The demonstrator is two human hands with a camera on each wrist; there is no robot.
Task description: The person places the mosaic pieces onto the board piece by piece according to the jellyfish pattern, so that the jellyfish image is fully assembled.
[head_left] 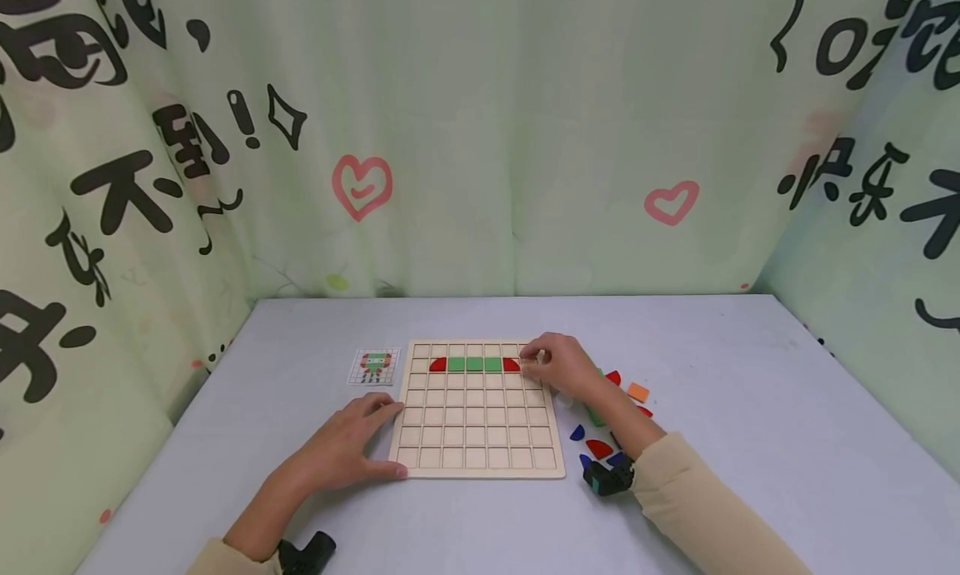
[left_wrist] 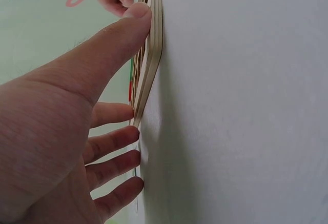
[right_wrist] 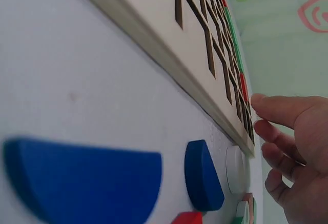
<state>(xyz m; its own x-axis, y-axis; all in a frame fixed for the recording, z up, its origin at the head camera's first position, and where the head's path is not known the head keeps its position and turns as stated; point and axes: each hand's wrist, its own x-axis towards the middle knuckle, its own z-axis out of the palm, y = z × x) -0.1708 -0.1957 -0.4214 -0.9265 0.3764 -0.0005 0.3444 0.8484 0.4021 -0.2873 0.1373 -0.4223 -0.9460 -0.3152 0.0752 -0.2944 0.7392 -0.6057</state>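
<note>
A light wooden grid board lies on the table. Along its second row from the back run a red quarter-round piece, several green squares and another red piece. My left hand rests at the board's near left corner, thumb on the front edge and straight fingertips along the left side. Over the board's right back part, my right hand has its thumb and loosely bent fingers right beside the right-hand red piece. Nothing shows between its fingertips in the right wrist view.
A small picture card with a green and red figure lies left of the board. To the right are scattered loose pieces, including an orange square, a red piece and a blue piece. A printed curtain surrounds the table.
</note>
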